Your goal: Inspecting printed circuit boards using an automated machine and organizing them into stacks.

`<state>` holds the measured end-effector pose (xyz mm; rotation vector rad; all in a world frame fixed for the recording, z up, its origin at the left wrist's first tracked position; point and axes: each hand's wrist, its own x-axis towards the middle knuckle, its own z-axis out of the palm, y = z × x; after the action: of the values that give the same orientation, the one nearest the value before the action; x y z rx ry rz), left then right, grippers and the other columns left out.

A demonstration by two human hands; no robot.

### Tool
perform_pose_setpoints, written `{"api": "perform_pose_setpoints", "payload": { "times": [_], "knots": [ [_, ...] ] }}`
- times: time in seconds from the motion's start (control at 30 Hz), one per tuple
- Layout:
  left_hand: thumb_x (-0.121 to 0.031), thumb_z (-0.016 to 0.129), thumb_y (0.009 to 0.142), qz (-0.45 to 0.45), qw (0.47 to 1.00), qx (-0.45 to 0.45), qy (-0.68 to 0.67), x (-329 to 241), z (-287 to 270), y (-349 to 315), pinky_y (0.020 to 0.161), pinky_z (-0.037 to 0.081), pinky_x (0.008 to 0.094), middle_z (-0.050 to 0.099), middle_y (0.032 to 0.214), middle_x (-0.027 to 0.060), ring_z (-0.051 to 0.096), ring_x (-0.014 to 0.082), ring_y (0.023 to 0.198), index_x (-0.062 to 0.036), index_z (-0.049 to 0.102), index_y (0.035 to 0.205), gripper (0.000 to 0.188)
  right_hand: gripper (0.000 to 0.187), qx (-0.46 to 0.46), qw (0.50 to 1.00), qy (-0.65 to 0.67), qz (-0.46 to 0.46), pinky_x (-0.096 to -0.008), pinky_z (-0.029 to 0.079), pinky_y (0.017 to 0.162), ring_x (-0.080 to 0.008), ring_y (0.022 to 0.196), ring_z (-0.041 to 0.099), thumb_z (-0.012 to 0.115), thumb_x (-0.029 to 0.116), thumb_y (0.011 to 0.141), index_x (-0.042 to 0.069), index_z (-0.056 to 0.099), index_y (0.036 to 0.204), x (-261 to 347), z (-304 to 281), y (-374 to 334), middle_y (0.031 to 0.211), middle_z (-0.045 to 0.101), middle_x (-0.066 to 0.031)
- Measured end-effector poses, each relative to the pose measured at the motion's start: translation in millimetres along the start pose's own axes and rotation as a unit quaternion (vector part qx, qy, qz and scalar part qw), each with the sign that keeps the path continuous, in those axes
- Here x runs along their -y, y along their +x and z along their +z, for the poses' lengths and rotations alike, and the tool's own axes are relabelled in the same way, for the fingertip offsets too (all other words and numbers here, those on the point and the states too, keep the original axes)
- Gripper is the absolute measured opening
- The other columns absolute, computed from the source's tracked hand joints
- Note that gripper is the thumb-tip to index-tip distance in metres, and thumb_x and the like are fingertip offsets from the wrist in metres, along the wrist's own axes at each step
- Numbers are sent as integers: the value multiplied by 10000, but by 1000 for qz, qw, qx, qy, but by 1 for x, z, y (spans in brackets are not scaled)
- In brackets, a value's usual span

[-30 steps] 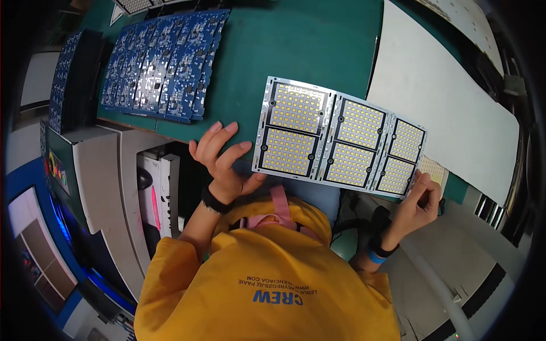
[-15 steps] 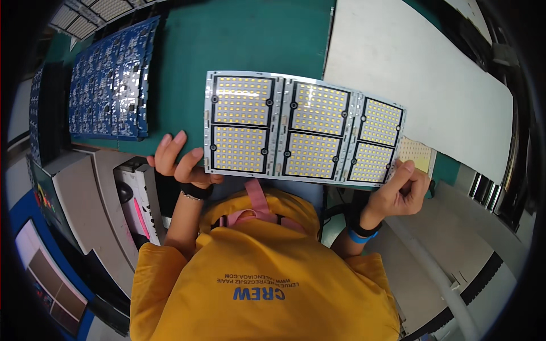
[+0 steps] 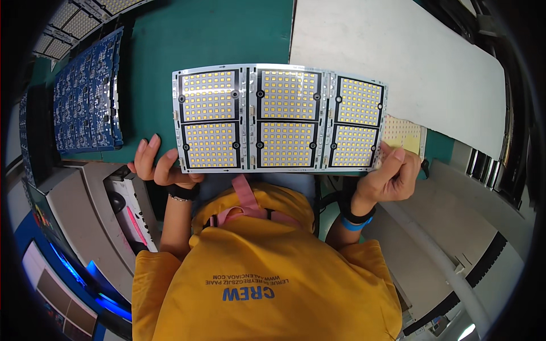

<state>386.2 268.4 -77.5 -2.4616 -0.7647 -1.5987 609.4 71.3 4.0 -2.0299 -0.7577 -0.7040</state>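
Note:
A long white circuit board panel (image 3: 289, 120) is held up in front of me. Rows of small yellow LEDs fill its black-framed squares, set in three pairs. At its lower left corner my left hand (image 3: 162, 166) supports it, thumb tucked under the edge and the other fingers reaching up beside it. My right hand (image 3: 389, 177) pinches the lower right corner between thumb and curled fingers. Just behind that corner lies a pale yellow dotted sheet or board (image 3: 406, 136), partly covered by the panel.
Blue circuit boards (image 3: 88, 96) stand on the green work surface (image 3: 210, 34) at the left. More LED boards (image 3: 74, 25) lie at the far left. A large white sheet (image 3: 398, 51) covers the right side. A pink pen-like stick (image 3: 136, 224) rests in a white holder at lower left.
The LED panel and both hands have shifted left in the picture, and the panel is more level. The surroundings have shifted left too, so the view itself has moved.

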Motion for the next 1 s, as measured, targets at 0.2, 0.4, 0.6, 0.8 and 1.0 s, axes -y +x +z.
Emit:
{"api": "perform_pose_setpoints", "payload": {
  "times": [0.2,0.4,0.6,0.8,1.0],
  "knots": [
    [-527,331,882,3,1000,-10,-3,2,2,-3,1002,256,416,521,1073,95,471,260,1061,-149,442,934,398,295,-69,997,33,-16,-275,342,562,-157,573,435,397,118,855,9,453,586,-6,3,-9,591,476,-56],
    [-554,324,879,-9,1000,16,23,1,0,-2,1031,217,400,512,1076,88,469,248,1066,-147,435,939,425,256,-81,996,43,-10,-304,356,538,-217,563,467,466,107,812,8,490,578,-8,3,-8,591,521,-98],
    [-636,286,844,-74,992,98,-27,-7,-20,6,1036,137,431,517,1144,66,420,250,1158,-154,555,996,572,229,36,999,-15,5,-235,314,512,-109,572,407,490,84,880,-37,668,957,0,0,5,738,510,-47],
    [-538,418,845,-133,965,222,-48,-28,-48,34,1038,124,502,477,1217,122,382,307,1203,-81,555,1113,547,157,144,981,73,104,-198,267,465,-43,557,358,581,41,848,-23,666,964,9,-14,8,790,458,1],
    [-395,540,797,-140,952,261,-76,-33,-66,53,1034,137,501,451,1250,123,368,313,1221,-88,546,1144,463,217,145,944,245,166,-171,405,622,-58,732,531,567,62,865,-30,607,1058,9,-22,11,895,563,-33]
  ]
}}
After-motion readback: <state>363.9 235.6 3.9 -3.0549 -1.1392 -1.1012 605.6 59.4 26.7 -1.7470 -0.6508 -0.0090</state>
